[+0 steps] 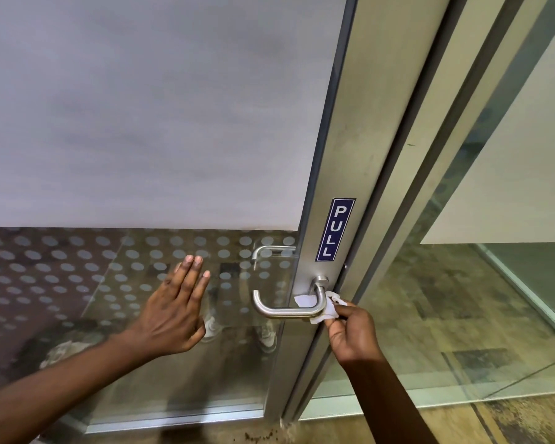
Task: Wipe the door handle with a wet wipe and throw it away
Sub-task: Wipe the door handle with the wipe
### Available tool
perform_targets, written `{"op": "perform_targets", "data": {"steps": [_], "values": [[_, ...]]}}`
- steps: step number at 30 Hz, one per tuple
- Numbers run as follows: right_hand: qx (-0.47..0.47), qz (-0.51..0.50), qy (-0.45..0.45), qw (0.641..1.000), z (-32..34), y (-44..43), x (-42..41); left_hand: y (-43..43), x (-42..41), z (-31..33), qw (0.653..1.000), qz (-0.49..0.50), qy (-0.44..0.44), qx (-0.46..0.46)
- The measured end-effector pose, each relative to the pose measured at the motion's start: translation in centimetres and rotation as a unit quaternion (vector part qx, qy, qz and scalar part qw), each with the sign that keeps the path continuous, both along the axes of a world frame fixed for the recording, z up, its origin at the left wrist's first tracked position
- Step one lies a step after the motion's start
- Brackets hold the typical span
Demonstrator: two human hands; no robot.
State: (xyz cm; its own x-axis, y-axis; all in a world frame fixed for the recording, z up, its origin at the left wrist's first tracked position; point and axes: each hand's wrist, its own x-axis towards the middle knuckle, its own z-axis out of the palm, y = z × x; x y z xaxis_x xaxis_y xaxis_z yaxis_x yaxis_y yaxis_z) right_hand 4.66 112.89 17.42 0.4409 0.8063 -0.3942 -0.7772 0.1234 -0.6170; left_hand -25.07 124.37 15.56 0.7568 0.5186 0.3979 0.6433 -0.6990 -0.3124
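A glass door fills most of the view, its upper part frosted and its lower part clear with a band of pale dots, set in a brushed metal frame that runs down the right of the pane. On that frame sits a blue vertical sticker reading PULL in white letters, and just below it the door handle, a curved metal lever whose neck comes out of a round rose and bends left into a horizontal bar ending in an upturned return. The right hand reaches up from the lower right, its fingers pinched together on a white wet wipe, which is crumpled and pressed around the bend of the lever near the neck, one corner showing behind the metal and the rest bunched on the right side below it. The left hand is held flat with the fingers straight and close together, empty, the palm toward the dotted part of the glass left of the lever; whether it touches the pane cannot be told. A second lever on the far side of the door shows through the glass above, and to the right a fixed glass panel stands over a mottled brown floor
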Motion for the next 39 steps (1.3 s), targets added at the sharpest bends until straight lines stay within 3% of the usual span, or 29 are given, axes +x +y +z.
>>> {"op": "perform_targets", "data": {"steps": [7,18,22,33,36,39], "values": [[0.013,-0.009,0.054,0.998,-0.8,-0.4,-1.7,-0.5,0.3,0.5,1.000,0.021,0.005,-0.005],[0.091,0.093,0.074,0.989,-1.1,-1.6,-7.3,-0.7,-0.1,0.4,0.998,0.050,0.026,-0.033],[0.107,0.131,0.128,0.977,-1.0,-1.0,-9.2,-0.7,-0.1,0.5,0.998,0.045,0.026,-0.038],[0.004,0.087,0.178,0.980,-1.2,2.5,-12.3,-1.9,0.5,1.1,0.995,0.077,0.024,-0.057],[0.023,0.136,0.197,0.971,-0.7,2.9,-13.2,-2.4,0.5,1.3,0.994,0.088,0.023,-0.066],[0.040,0.220,0.148,0.963,0.2,3.0,-14.3,-3.0,0.1,1.7,0.990,0.127,0.006,-0.068]]}}
